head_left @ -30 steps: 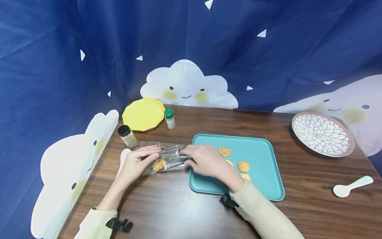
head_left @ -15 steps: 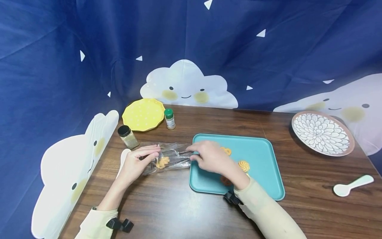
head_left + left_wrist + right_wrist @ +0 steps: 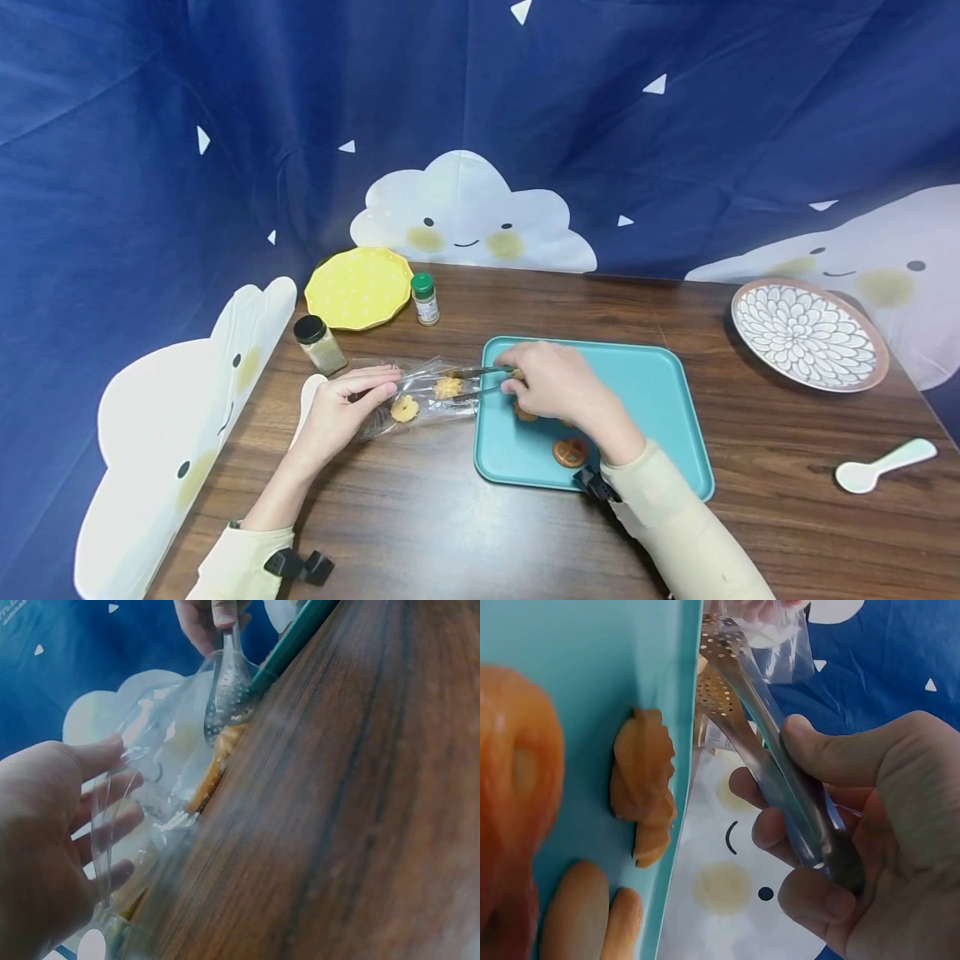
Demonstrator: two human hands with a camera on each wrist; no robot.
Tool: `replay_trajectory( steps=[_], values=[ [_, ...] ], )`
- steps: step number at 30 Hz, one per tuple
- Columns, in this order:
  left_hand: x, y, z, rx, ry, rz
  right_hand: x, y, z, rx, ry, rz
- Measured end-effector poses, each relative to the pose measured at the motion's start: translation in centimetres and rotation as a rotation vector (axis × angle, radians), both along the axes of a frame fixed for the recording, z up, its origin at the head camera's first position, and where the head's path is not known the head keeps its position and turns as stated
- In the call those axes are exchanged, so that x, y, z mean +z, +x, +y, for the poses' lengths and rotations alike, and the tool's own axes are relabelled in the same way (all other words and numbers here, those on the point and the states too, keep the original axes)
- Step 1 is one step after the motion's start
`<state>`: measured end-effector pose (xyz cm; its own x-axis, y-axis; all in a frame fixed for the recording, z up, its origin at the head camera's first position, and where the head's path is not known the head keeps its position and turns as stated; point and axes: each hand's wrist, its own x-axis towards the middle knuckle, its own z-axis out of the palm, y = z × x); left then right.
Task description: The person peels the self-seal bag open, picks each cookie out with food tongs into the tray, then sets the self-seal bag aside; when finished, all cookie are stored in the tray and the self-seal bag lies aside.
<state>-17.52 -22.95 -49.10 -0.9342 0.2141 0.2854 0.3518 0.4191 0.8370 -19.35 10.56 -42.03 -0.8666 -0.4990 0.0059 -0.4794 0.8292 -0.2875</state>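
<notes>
A clear plastic bag (image 3: 386, 425) lies on the table with its mouth at the tray's left edge. My left hand (image 3: 337, 408) holds its left part, the fingers showing through the film in the left wrist view. Inside rest a round, pale cookie (image 3: 405, 408) and a ridged golden cookie (image 3: 447, 387). My right hand (image 3: 555, 379) grips metal tongs (image 3: 780, 765) between thumb and fingers. The tongs' perforated ends reach into the bag mouth, beside the ridged cookie. In the left wrist view one perforated end (image 3: 229, 694) shows through the film.
The teal tray (image 3: 652, 417) carries a pretzel cookie (image 3: 570, 452) and several others, partly under the right hand. Behind stand a black-lidded jar (image 3: 322, 346), a green-capped shaker (image 3: 426, 302) and a yellow plate (image 3: 358, 287). A patterned plate (image 3: 806, 333) and pale spoon (image 3: 885, 467) are at right.
My right hand has drawn back to the right over the tray, pulling the tongs partly out of the bag. Two cookies now show apart in the bag. My left hand stays put.
</notes>
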Motion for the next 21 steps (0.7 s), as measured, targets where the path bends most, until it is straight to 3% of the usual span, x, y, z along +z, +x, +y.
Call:
replay_trajectory(
  steps=[4,14,21],
  values=[
    [0.08,-0.05,0.03,0.002,0.002,0.004,0.14,0.22,-0.49,0.010,0.035,0.011],
    [0.26,-0.03,0.12,0.005,0.000,-0.007,0.01,0.63,-1.07,0.085,0.104,0.285],
    [0.10,0.11,0.07,0.005,0.012,-0.030,0.14,0.78,-0.93,0.086,0.082,0.308]
  ],
)
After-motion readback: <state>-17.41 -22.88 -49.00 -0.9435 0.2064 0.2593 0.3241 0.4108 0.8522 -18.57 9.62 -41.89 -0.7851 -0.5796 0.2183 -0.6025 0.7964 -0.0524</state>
